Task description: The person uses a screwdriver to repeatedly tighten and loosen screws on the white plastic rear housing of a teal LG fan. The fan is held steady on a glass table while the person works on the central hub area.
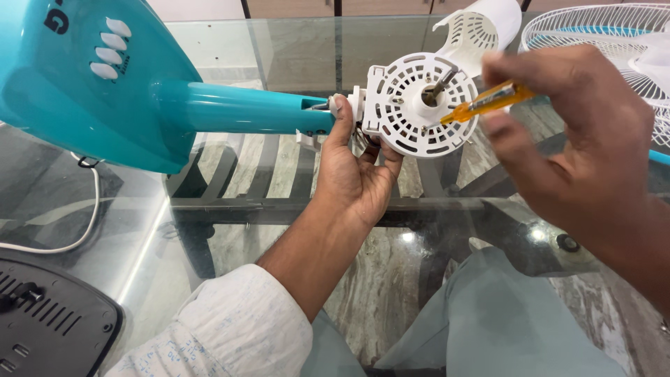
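My left hand (356, 174) grips the white vented motor housing (419, 105) of a table fan from below, where it joins the teal stand neck (237, 108). A metal shaft (441, 84) sticks out of the housing's centre. My right hand (579, 146) holds an orange-handled screwdriver (485, 102), its tip resting on the housing's face just right of the shaft. The teal fan base (77, 84) with white push buttons lies tipped over at the left on the glass table (230, 42).
A white rear motor cover (481, 31) lies behind the housing. A white wire fan guard (614, 42) sits at the far right. A white power cord (70, 241) curls at the left, and a dark grey vented plastic piece (49, 321) lies at the bottom left.
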